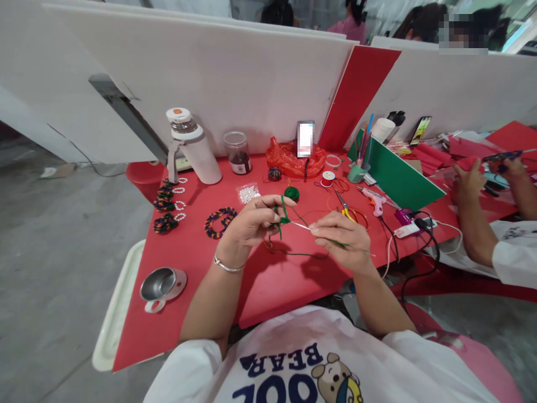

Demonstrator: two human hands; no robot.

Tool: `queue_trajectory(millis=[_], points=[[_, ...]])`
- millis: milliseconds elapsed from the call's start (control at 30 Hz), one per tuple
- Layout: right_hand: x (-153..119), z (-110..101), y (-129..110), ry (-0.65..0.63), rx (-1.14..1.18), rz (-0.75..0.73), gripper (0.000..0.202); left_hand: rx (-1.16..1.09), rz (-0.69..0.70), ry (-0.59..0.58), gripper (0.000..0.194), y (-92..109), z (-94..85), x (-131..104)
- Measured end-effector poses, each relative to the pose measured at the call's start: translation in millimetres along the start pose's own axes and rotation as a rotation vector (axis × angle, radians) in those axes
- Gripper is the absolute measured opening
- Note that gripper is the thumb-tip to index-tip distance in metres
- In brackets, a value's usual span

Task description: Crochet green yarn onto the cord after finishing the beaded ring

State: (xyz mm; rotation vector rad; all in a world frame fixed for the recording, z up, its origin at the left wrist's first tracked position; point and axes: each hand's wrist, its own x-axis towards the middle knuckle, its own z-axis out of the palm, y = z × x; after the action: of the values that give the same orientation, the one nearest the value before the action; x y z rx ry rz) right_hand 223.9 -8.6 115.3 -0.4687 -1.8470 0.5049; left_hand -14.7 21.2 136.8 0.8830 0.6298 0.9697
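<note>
My left hand is closed on a small piece of green crochet work, with a strand of green yarn running up over a finger. In my right hand is a thin crochet hook, held near its green grip, and its metal tip reaches into the green loops. Just beyond my fingers sits a ball of green yarn. A braided ring of dark multicoloured yarn lies left of my left hand. Yellow-handled scissors rest beyond my right hand.
A steel cup stands near the left edge; a white thermos and a jar stand behind. A bag of white beads, a glue gun and a power strip with cables surround my hands. A co-worker's hands work at right.
</note>
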Motion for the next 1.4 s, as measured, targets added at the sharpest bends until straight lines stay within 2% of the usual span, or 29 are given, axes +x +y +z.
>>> queue_trajectory(millis=[67,233,433,633,767,1000,1200,1300,1400], points=[[0.6,-0.6,-0.1,0.002,0.023,0.047,0.036,0.012,0.005,-0.001,0.036,0.0,-0.7,0.1],[-3.2,0.6,1.1,0.109,0.101,0.282,0.017,0.053,0.021,-0.022,0.034,-2.0,-0.3,1.3],[-8.1,4.2,4.7,0.159,0.103,0.353,0.010,0.057,0.042,0.012,0.034,-2.2,-0.3,2.0],[-12.0,9.0,11.7,0.259,0.272,0.462,0.011,0.127,0.115,0.063,0.035,-5.0,0.7,2.5],[-12.2,11.8,9.7,0.259,0.235,0.486,0.015,0.126,0.133,0.065,0.036,-3.8,3.0,1.5],[-10.0,10.7,8.5,0.268,0.214,0.442,0.013,0.132,0.066,-0.025,0.039,1.7,3.7,-2.9],[-8.8,11.7,8.2,0.280,0.201,0.472,0.015,0.168,0.091,0.025,0.042,-3.3,2.2,-0.7],[-4.7,14.9,5.3,0.323,0.318,0.543,0.015,0.147,0.135,0.053,0.042,-6.2,2.1,0.6],[-0.3,18.4,4.9,0.395,0.518,0.687,0.022,0.150,0.146,0.067,0.041,-7.1,4.0,1.3]])
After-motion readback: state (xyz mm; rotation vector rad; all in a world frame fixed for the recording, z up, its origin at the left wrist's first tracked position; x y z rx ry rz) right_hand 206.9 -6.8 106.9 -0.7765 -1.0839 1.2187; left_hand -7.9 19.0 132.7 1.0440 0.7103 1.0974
